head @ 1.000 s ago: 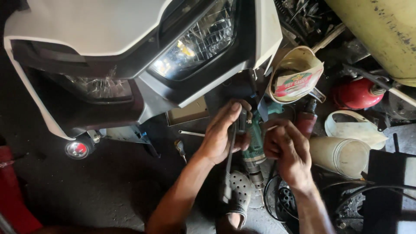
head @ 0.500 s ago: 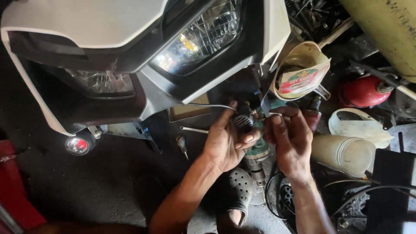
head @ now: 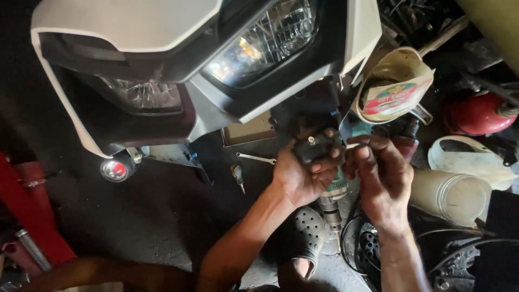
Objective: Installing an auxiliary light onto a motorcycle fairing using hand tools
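A: What is the left hand doing?

B: It is clenched around a small black part, thumb and fingers wrapped over it, just under the scooter's front fairing. The part sits right below the headlight, between the two hands.

A: And the right hand?

B: Its fingertips are pinched together at the right edge of that black part, touching it. Whether they grip a wire or a clip there, I cannot tell; it is too small and shadowed.

A: Any packages or labels around?

B: Just above the right hand stands a cream plastic jug, tilted, with a rectangular label on its side: red band, green and yellow beneath. To the right of it lies a red rounded canister. Lower right, a pale cylindrical container lies on its side, just beside the right wrist.

A: On the floor?

B: A slim wrench and a short screwdriver lie on the dark ground left of the left hand. A green-bodied drill lies beneath the hands, and a grey perforated clog on a foot shows below the left forearm. A small round red lamp glows at the fairing's lower left.
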